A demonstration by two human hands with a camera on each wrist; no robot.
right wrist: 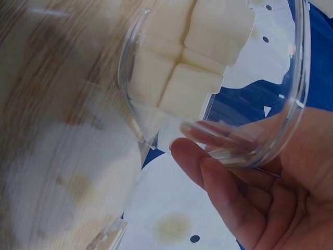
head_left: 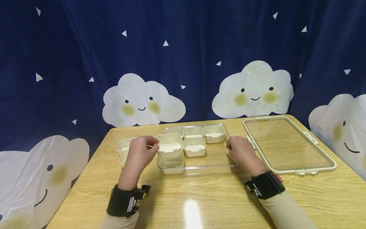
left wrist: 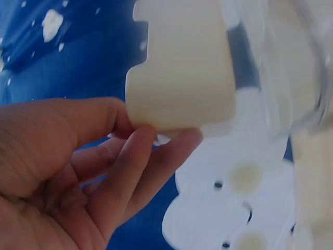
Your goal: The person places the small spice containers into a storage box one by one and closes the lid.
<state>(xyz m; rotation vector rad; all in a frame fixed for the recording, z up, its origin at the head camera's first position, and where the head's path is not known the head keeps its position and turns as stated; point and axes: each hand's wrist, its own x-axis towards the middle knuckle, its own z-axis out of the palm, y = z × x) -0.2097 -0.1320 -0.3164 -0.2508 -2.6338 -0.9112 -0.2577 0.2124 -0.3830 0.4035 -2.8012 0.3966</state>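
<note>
My left hand (head_left: 143, 151) pinches the left side of a small cream container (head_left: 170, 155), raised over the left front part of a clear box (head_left: 206, 171). In the left wrist view, thumb and fingers meet at the edge of this container (left wrist: 182, 73). My right hand (head_left: 243, 152) is at the box's right wall. Seen from the right wrist, the hand (right wrist: 244, 192) holds the clear wall, with fingers on one side and thumb on the other. Several cream containers sit inside the box, among them a back right one (head_left: 214, 136) and a front middle one (head_left: 194, 151).
A clear lid (head_left: 291, 144) with a cream frame and side clips lies at the right of the wooden table (head_left: 183, 200). More cream containers (head_left: 123, 145) stand left of the box, partly behind my left hand. A dark blue curtain (head_left: 197, 38) with clouds hangs behind.
</note>
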